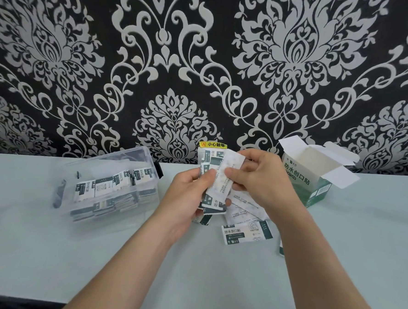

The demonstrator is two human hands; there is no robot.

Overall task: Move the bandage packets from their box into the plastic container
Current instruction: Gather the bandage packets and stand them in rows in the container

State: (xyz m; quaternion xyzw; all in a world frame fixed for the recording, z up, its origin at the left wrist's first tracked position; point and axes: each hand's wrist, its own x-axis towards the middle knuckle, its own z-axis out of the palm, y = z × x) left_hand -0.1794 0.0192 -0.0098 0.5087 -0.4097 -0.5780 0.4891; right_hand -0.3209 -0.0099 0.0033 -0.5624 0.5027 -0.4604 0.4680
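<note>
My left hand [191,196] grips a stack of white and dark green bandage packets [213,204] above the table's middle. My right hand [252,174] pinches one white packet [225,177], back side up, against that stack. Beneath the hands lie loose packets [246,232] on the table. The clear plastic container [110,184] stands at the left, open, with several packets inside. The green and white bandage box [316,182] stands at the right with its top flaps open; its inside shows white.
A pale table [96,255] runs along a black wall with a silver damask pattern. A yellow warning sticker [213,144] shows on the wall behind the hands. One more packet edge [281,248] peeks out from behind my right forearm.
</note>
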